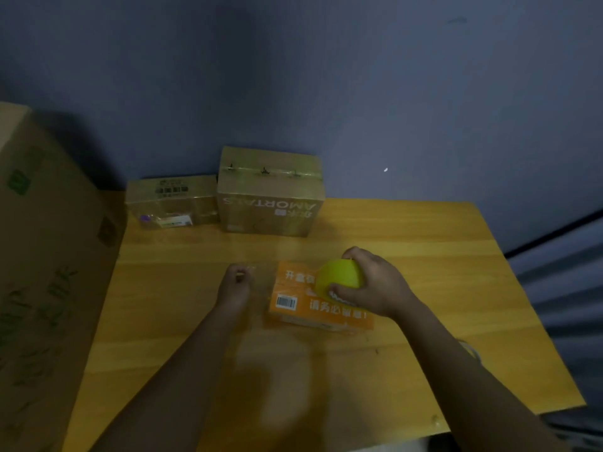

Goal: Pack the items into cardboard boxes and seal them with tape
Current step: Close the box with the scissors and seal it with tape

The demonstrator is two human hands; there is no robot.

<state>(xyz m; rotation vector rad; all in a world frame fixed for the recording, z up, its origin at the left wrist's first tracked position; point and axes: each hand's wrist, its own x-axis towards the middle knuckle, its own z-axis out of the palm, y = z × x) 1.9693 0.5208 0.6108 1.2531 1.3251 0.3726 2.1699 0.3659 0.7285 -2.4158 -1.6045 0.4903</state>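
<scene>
Taping is underway: the right hand [375, 285] grips the yellow tape dispenser [339, 277] atop the orange box [318, 305] mid-table, the left hand [236, 283] pinches the tape end (barely visible), which likely needs pressing down next.

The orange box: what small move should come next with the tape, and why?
Probably lay the pulled tape down over the orange box. The right hand holds the yellow dispenser on its top, the left hand seems to pinch the tape end just left of the box, not yet stuck.
</scene>
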